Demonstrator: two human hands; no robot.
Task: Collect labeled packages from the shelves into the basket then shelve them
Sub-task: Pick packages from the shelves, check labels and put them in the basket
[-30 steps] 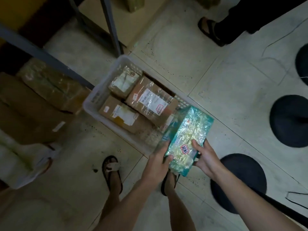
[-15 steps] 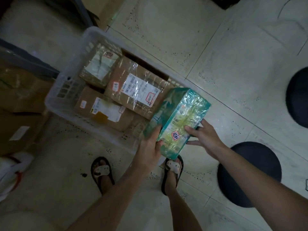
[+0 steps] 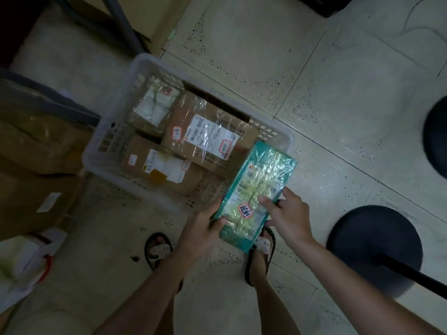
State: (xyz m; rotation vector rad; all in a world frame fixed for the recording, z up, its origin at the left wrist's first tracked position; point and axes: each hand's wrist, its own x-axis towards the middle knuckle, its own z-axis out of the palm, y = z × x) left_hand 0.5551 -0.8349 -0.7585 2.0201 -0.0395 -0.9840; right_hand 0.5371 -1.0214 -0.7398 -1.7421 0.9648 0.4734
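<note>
Both hands are gripping one pkg: a teal-edged rectangular box wrapped in shiny clear film [image 3: 256,194], w/ a small red-bordered sticker on its near end. The left hand [image 3: 203,232] is holding the box's lower-left edge, thumb on top, grip closed on it. The right hand [image 3: 289,217] is pressing fingers on the top face and the right side, also holding the box. The box is sitting tilted in the lower centre of the frame, far end overlapping the near-right corner of the white perforated plastic basket [image 3: 108,141]; can't tell if it's touching the rim or hovering over it.

Inside the basket, centre frame, three pkgs are already lying: a large brown cardboard box w/ a white shipping label under clear film [image 3: 208,136], a flatter brown cardboard parcel w/ white labels [image 3: 157,165] nearer the left wall, and a small film-wrapped parcel w/ pale label [image 3: 154,105] at the far end. Basket is standing on the pale tiled floor [image 3: 266,56].

Progress, as a guess: collecting is partway along – three in, fourth going in. Room is getting tight; the teal box prob. needs laying on top or along the right side. Shelving phase isn't begun as far as visible. Grey metal shelf frame [image 3: 121,25] and more brown cartons [image 3: 36,165] are showing at the upper left and left.
</note>
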